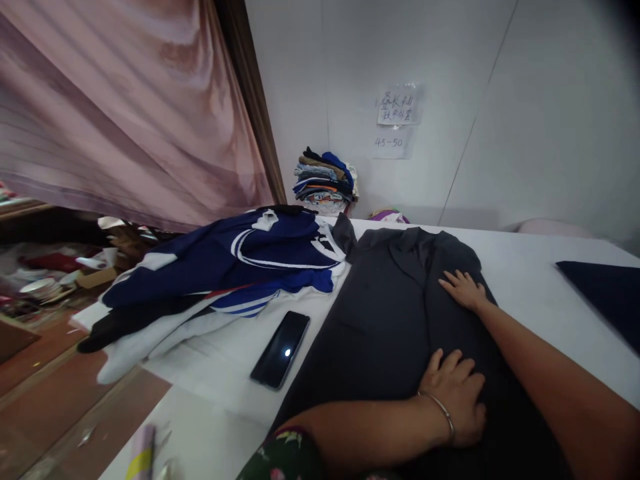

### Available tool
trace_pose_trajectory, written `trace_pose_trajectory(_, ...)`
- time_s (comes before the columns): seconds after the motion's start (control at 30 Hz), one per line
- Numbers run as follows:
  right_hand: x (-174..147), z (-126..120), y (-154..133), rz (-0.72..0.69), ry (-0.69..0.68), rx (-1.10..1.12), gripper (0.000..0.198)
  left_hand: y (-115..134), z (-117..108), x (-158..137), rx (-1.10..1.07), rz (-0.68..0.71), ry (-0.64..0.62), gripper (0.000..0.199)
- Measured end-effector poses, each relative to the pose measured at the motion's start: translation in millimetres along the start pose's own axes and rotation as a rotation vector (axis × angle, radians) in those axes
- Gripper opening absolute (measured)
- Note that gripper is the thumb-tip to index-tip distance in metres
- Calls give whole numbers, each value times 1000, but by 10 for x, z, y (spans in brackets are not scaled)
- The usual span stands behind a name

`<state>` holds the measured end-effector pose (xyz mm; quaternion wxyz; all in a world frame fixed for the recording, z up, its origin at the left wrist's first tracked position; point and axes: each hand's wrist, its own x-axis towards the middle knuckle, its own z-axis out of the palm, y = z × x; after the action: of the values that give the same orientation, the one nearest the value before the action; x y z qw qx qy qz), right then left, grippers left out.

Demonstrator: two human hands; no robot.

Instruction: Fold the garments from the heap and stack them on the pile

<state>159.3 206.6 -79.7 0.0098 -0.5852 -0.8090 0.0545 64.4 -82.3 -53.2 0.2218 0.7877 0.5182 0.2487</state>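
A dark grey garment (pixel 380 320) lies spread over the white table, its far end bunched into folds. On its right part rests my left hand (pixel 455 397), wearing a bangle (pixel 443 415), with fingers apart and slightly bent against the cloth. Farther up, near the garment's right edge, my right hand (pixel 464 291) lies flat with its fingers spread. Neither hand grips anything; both touch the fabric. The near end of the garment runs beneath my left forearm and out of the picture.
A phone (pixel 281 350) lies left of the garment. Beyond it is a heap of blue and white clothes (pixel 250 257). A folded clothing stack (pixel 326 180) stands at the wall, and dark navy cloth (pixel 607 293) lies right on the table (pixel 530 267). A pink curtain (pixel 165 113) hangs left.
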Motion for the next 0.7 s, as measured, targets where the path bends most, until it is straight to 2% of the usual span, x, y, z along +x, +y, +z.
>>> trace_pose_trajectory(0.1,-51,-129,-15,19,-14,40,64,2,-29,40,-8,-18,-38,53)
trace_pose_trajectory(0.17,-156,-148,-53,-8,36,36,64,-11,-133,131,-17,-17,-166,54)
trace_pose_trajectory(0.27,-376,-39,-148,-61,65,0,62,-112,-483,380,-76,-3,-440,43)
trace_pose_trajectory(0.3,-444,18,-180,-79,67,-16,61,-181,-652,482,-99,-7,-482,38)
trace_pose_trajectory(0.33,-502,73,-208,-98,72,-33,61,-272,-840,587,-107,-32,-463,35)
trace_pose_trajectory(0.37,-547,121,-232,-111,82,-49,61,-387,-1042,691,-87,-71,-386,33)
trace_pose_trajectory(0.43,-601,177,-265,-117,100,-75,61,-685,-1465,886,-16,-206,-126,29)
trace_pose_trajectory(0.5,-619,184,-286,-104,103,-92,61,-1054,-1871,1052,6,-439,182,22)
trace_pose_trajectory(0.6,-623,165,-302,-92,115,-109,61,-1644,-2361,1231,57,-606,366,33)
trace_pose_trajectory(0.7,-624,172,-303,-94,130,-107,61,-2139,-2655,1338,98,-740,510,43)
